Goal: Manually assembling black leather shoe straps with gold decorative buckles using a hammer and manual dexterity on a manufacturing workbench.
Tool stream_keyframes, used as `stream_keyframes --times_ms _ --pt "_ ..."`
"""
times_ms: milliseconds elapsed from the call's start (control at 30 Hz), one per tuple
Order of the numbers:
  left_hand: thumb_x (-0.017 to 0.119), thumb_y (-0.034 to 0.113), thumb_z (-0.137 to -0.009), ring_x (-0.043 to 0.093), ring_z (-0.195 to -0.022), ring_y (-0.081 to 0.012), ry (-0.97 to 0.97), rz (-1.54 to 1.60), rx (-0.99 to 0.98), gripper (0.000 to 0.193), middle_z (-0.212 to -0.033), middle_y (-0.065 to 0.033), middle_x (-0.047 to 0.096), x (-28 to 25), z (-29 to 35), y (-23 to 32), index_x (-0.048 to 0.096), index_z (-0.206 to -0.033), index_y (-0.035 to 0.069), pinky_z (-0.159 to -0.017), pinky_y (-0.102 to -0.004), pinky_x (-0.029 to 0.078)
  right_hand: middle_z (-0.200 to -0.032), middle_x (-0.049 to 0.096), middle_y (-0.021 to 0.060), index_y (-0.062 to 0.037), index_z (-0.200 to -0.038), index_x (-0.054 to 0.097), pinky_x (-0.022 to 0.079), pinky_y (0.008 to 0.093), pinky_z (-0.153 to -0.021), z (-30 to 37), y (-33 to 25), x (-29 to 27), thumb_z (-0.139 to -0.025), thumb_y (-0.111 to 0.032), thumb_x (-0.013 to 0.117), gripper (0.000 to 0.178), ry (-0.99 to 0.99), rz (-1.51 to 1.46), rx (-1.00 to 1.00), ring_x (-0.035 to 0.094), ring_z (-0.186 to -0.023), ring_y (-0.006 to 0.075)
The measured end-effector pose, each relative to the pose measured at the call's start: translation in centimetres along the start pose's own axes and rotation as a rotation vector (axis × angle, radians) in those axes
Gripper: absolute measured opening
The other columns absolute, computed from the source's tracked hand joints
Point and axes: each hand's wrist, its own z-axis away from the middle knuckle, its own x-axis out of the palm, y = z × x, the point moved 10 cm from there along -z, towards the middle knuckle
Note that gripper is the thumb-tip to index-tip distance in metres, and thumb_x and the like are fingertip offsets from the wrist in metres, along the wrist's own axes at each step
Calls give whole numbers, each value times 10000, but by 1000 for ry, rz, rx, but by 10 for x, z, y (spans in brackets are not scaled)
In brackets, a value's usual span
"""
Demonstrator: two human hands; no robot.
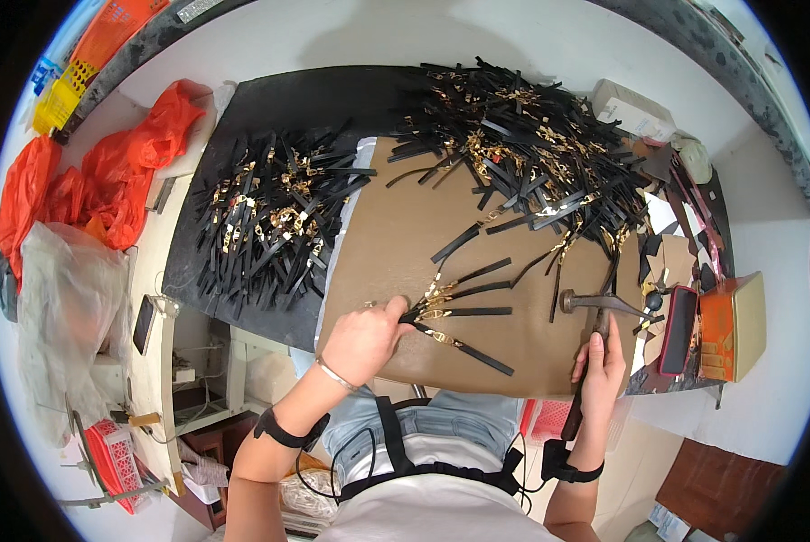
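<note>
My left hand (pixel 366 340) is closed round one end of several black straps (pixel 477 312) with gold metal links, which fan out to the right over a brown work mat (pixel 441 221). My right hand (pixel 601 366) grips the dark handle of a hammer (pixel 585 300), its metal head raised near the mat's right side. A big heap of similar black straps with gold links (pixel 531 149) covers the far right of the table. Another pile of these straps (pixel 274 217) lies at the left, on the dark tabletop.
At the right edge stand a phone in a red case (pixel 678 331), an orange box (pixel 732 327) and a white carton (pixel 632 110). Red plastic bags (pixel 125 176) and a clear bag (pixel 72 303) hang at the left. A dark phone (pixel 144 325) lies on the side bench.
</note>
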Motion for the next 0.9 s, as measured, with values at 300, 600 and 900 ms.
stream_keyframes --times_ms 300,600,900 --pt "632 316 -982 664 -676 -361 -166 402 -149 292 -689 -159 646 2 19 -29 568 -938 35 -608 -454 486 -679 569 52 -74 -1561 296 473 268 -394 19 15 13 -1074 -294 489 568 -151 -239 288 552 -448 140" --pt "508 310 -1069 448 -532 -108 -355 949 -275 320 -605 11 487 27 37 -44 603 -973 20 -515 -296 379 -715 628 189 -16 -1424 521 494 415 -590 19 -25 3 -1011 -256 602 484 34 604 -85 618 -558 259" --pt "535 247 -1059 431 -565 -40 -74 1239 -353 210 -686 59 512 -13 38 -68 594 -1074 46 -525 -198 354 -725 647 194 -131 -1411 571 495 441 -593 30 -60 21 -945 -240 654 486 -15 918 -165 657 -643 353"
